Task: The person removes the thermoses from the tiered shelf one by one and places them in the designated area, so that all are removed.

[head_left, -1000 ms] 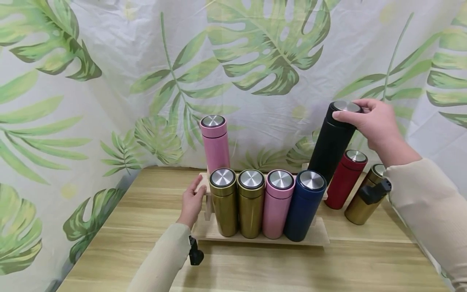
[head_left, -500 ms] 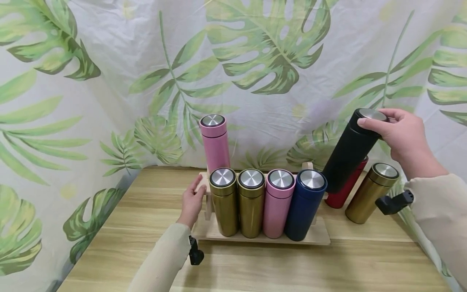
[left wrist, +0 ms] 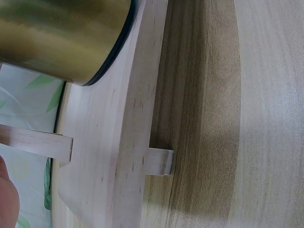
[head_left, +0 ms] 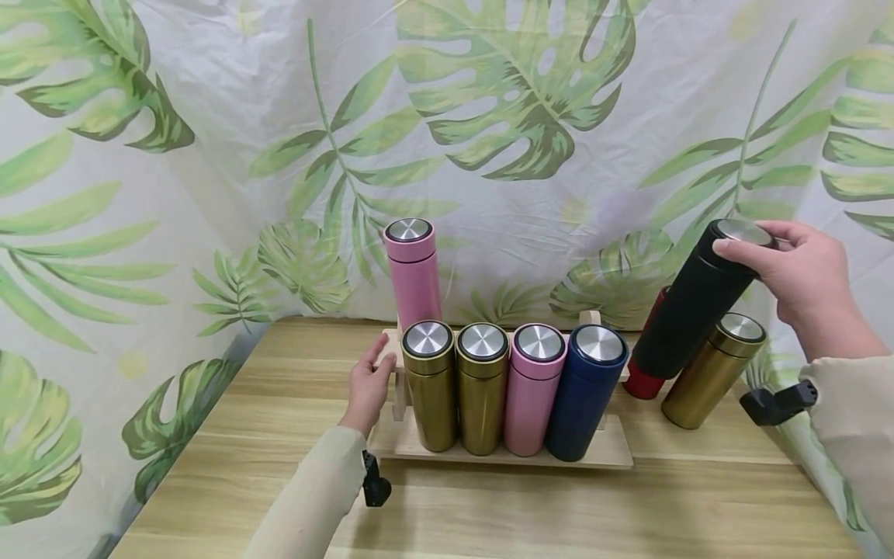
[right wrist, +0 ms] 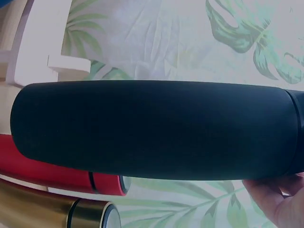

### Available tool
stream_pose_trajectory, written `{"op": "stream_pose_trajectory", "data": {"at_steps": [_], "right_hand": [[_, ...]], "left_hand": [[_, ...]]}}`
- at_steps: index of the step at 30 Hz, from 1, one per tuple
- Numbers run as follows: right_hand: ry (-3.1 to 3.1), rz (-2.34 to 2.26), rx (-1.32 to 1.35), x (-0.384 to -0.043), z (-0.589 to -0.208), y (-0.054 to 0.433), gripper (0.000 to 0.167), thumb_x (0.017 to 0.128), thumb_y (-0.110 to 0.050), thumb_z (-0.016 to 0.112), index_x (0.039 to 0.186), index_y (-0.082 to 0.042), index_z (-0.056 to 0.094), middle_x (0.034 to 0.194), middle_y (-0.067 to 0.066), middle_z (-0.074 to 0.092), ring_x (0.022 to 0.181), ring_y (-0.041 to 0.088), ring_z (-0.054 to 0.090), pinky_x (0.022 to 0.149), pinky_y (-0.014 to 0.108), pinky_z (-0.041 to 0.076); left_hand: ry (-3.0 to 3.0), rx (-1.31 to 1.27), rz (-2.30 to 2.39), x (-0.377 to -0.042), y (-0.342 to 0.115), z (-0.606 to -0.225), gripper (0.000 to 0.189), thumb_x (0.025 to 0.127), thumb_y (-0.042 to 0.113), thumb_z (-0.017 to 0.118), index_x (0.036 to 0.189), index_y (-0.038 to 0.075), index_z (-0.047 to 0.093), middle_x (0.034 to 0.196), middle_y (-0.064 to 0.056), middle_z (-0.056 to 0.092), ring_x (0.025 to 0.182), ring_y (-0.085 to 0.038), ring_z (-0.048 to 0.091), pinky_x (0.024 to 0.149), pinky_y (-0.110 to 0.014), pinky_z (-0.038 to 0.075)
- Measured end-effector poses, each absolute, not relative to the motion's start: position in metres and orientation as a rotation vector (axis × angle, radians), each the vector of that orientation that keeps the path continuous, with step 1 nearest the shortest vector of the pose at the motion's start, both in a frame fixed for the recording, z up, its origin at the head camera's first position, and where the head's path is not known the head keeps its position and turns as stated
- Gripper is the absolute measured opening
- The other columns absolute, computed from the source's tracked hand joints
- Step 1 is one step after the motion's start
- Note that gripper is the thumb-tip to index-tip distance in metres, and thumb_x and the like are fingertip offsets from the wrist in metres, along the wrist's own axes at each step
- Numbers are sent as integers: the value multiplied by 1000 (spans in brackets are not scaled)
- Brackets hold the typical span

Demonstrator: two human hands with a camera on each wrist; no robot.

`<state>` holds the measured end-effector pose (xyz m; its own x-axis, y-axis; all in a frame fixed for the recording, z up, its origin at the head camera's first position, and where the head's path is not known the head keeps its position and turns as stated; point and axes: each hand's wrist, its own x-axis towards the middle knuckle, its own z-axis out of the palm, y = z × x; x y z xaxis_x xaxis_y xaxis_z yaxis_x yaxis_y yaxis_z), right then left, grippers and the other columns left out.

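My right hand point(head_left: 806, 268) holds a black thermos flask point(head_left: 687, 307) by its silver-topped lid, thumb on one side and fingers on the other. The flask tilts in the air right of a two-tier wooden rack point(head_left: 615, 446). In the right wrist view the black flask point(right wrist: 156, 130) fills the middle, with fingers point(right wrist: 280, 202) at its lid end. My left hand point(head_left: 369, 388) rests with extended fingers at the left end of the rack's upper shelf. In the left wrist view a bit of that hand point(left wrist: 7, 202) shows at the left edge.
A pink flask point(head_left: 412, 283) stands on the upper shelf. Along the lower shelf stand two gold flasks point(head_left: 431, 404), a pink flask point(head_left: 527, 407) and a blue flask point(head_left: 580, 404). Right of the rack, a red flask point(head_left: 642, 382), partly hidden, stands beside a gold flask point(head_left: 708, 380) on the table.
My right hand has carried the black flask rightward and slightly down, off the rack's right end and in front of the red flask. My left hand has stayed in place.
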<state>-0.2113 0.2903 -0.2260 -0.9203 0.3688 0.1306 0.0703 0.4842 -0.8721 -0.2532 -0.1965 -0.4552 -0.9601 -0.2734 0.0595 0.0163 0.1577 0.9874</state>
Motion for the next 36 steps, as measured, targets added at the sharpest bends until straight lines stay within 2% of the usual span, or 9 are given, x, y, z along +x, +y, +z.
{"op": "stream_pose_trajectory", "data": {"at_steps": [3, 10, 13, 16, 20, 25, 28, 32, 36], "right_hand": [[-2425, 1399, -375, -209, -229, 292, 60, 77, -40, 72, 129, -24, 46, 130, -1, 42, 90, 2, 38, 52, 16, 36], [-2426, 1382, -385, -206, -239, 295, 57, 76, -40, 73, 124, -25, 47, 113, -5, 47, 46, 5, 28, 40, 26, 28], [-2437, 1377, -409, -205, -245, 295, 61, 75, -42, 73, 127, -22, 46, 122, 2, 45, 43, 6, 26, 40, 26, 28], [-2428, 1378, -416, -205, -251, 297, 59, 74, -41, 74, 123, -23, 48, 108, -7, 48, 42, 5, 26, 38, 26, 28], [-2427, 1376, -412, -204, -261, 299, 59, 74, -41, 75, 122, -21, 49, 96, -17, 51, 56, 0, 40, 45, 19, 36], [-2489, 1344, -446, -203, -272, 299, 81, 75, -46, 72, 140, -9, 38, 135, 12, 45, 95, 0, 44, 59, 8, 39], [-2494, 1364, -455, -202, -278, 300, 84, 76, -46, 71, 141, -7, 36, 140, 20, 37, 93, 1, 44, 56, 12, 40], [-2461, 1419, -445, -200, -289, 302, 76, 75, -40, 74, 136, -8, 41, 125, 8, 49, 83, -3, 46, 55, 11, 42], [-2471, 1421, -441, -198, -298, 302, 80, 76, -40, 73, 139, -6, 38, 132, 12, 50, 96, -4, 47, 60, 5, 40]], "left_hand": [[-2214, 254, -1878, -252, -196, -455, 46, 92, 16, 55, 137, 16, 46, 137, -4, 48, 69, -4, 43, 62, -16, 41], [-2225, 262, -1874, -252, -195, -455, 46, 92, 16, 54, 138, 16, 46, 138, -6, 47, 75, -6, 47, 67, -16, 43], [-2215, 257, -1890, -252, -195, -455, 47, 92, 16, 54, 138, 16, 45, 139, -5, 46, 74, -5, 47, 69, -18, 44], [-2211, 258, -1901, -252, -195, -454, 46, 92, 16, 54, 138, 16, 45, 140, -2, 46, 73, -3, 46, 69, -18, 44], [-2217, 254, -1899, -252, -195, -454, 45, 93, 16, 54, 138, 17, 46, 140, -3, 45, 74, -3, 47, 68, -15, 43], [-2218, 253, -1900, -253, -196, -454, 45, 93, 17, 54, 138, 18, 45, 137, -5, 48, 76, -2, 50, 70, -18, 44], [-2222, 253, -1897, -253, -196, -454, 46, 93, 17, 54, 138, 18, 45, 137, -5, 48, 77, -1, 52, 73, -21, 45], [-2216, 253, -1901, -253, -195, -455, 46, 93, 16, 54, 138, 18, 45, 138, -4, 47, 78, -1, 53, 76, -25, 46], [-2216, 258, -1904, -254, -195, -456, 45, 93, 17, 54, 138, 19, 45, 139, -3, 47, 81, -2, 54, 80, -28, 46]]}}
